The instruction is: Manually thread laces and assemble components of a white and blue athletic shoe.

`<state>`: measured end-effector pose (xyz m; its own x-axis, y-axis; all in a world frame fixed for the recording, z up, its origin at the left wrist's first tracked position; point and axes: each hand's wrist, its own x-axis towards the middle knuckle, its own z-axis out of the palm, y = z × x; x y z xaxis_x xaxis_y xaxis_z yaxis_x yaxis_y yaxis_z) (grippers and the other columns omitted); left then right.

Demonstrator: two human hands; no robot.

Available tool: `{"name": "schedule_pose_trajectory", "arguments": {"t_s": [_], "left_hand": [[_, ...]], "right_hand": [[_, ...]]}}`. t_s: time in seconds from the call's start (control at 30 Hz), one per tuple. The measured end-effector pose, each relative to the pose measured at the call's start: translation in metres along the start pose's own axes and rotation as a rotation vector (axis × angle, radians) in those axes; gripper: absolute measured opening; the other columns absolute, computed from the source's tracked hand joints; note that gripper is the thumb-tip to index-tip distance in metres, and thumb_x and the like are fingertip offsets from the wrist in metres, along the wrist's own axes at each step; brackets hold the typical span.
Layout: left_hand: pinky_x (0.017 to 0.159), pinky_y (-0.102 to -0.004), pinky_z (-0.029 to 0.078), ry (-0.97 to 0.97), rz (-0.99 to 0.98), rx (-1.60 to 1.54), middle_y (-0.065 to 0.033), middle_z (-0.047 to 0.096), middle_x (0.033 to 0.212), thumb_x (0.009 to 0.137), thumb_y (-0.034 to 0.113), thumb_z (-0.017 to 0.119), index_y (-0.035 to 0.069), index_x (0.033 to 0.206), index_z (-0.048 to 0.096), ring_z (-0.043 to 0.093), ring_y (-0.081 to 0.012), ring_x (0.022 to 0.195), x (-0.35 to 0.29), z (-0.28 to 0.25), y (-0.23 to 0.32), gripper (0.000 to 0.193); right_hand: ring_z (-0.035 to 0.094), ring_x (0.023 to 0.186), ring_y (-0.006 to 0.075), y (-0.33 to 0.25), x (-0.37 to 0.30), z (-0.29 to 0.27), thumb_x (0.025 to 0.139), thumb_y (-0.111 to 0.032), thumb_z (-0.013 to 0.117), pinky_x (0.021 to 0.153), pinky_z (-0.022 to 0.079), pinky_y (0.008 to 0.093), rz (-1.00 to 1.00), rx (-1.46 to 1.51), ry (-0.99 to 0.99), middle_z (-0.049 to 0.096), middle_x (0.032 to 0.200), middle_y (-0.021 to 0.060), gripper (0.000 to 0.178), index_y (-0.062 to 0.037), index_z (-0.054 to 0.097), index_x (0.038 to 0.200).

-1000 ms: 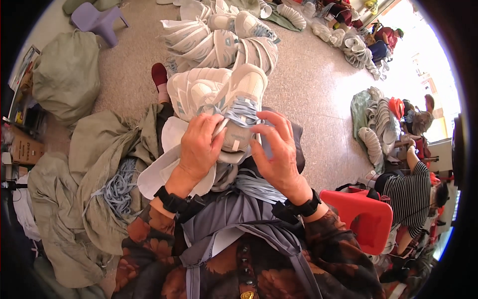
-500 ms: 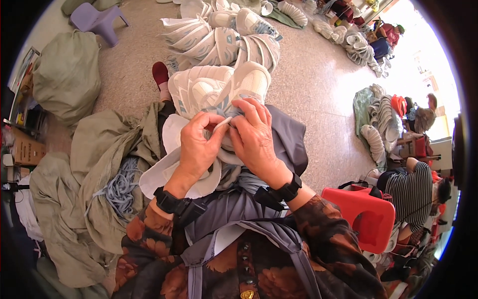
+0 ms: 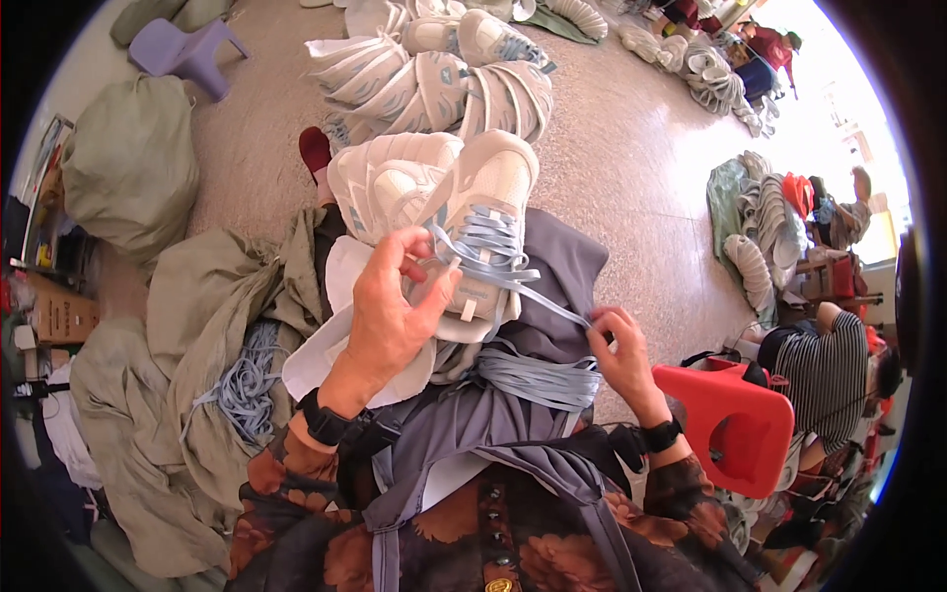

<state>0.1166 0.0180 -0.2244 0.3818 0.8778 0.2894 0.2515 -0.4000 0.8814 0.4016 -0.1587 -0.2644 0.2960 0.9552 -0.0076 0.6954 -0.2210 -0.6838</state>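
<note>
A white shoe upper (image 3: 500, 178) with light-blue laces crossing its tongue sits in front of me over my lap. At its left edge is my left hand (image 3: 395, 296), thumb and fingers closed on the upper beside the laces. Out to the right, my right hand (image 3: 623, 357) pinches a light-blue shoelace (image 3: 552, 304) that runs taut from the upper. Under the hands a bundle of light-blue laces (image 3: 543, 380) rests on my grey apron (image 3: 562, 266). More white uppers (image 3: 390, 178) are stacked just left of the one being laced.
Rows of white uppers (image 3: 424, 94) lie on the floor ahead. Tan cloth sacks (image 3: 133, 163) and a coil of blue laces (image 3: 247, 380) are at left, below a purple stool (image 3: 187, 54). A red stool (image 3: 730, 429) stands at right, near a person in a striped shirt (image 3: 819, 380).
My right hand has moved right and down, drawing the lace out from the upper. My left hand has stayed at the upper's left edge. The crossed laces now show.
</note>
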Motion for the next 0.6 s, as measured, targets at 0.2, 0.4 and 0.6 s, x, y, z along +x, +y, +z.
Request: {"name": "schedule_pose_trajectory", "arguments": {"t_s": [0.2,0.4,0.6], "left_hand": [[0.068,-0.0222,0.049,-0.099,0.052,-0.004,-0.0088,0.070,0.101,0.093,-0.005,0.060,-0.001,0.121,0.062,0.058,-0.0076,0.071,0.024,-0.007,0.004,0.028],[0.057,-0.0197,0.043,-0.463,-0.337,-0.248,0.0008,0.065,0.078,0.097,0.002,0.062,-0.001,0.107,0.066,0.054,-0.0026,0.065,0.041,-0.025,0.036,0.012],[0.062,-0.0215,0.044,-0.667,-0.390,-0.329,0.0013,0.060,0.076,0.099,0.011,0.063,0.001,0.095,0.066,0.054,-0.0052,0.068,0.046,-0.036,0.016,0.011]], "right_hand": [[0.054,0.117,0.0389,-0.065,0.045,0.013,0.085,-0.011,0.071,0.102,0.041,0.0463,-0.358,-0.105,0.131,0.056,0.129,0.0194,0.039,-0.0030,0.058,0.121],[0.055,0.115,0.0408,-0.095,0.055,0.038,0.083,-0.022,0.076,0.100,0.042,0.0461,-0.302,0.072,-0.014,0.056,0.126,0.0206,0.058,0.0015,0.051,0.129],[0.059,0.106,0.0396,-0.090,0.057,0.051,0.084,-0.017,0.072,0.090,0.049,0.0441,-0.229,0.168,0.031,0.056,0.122,0.0203,0.054,0.0012,0.050,0.130]]}}
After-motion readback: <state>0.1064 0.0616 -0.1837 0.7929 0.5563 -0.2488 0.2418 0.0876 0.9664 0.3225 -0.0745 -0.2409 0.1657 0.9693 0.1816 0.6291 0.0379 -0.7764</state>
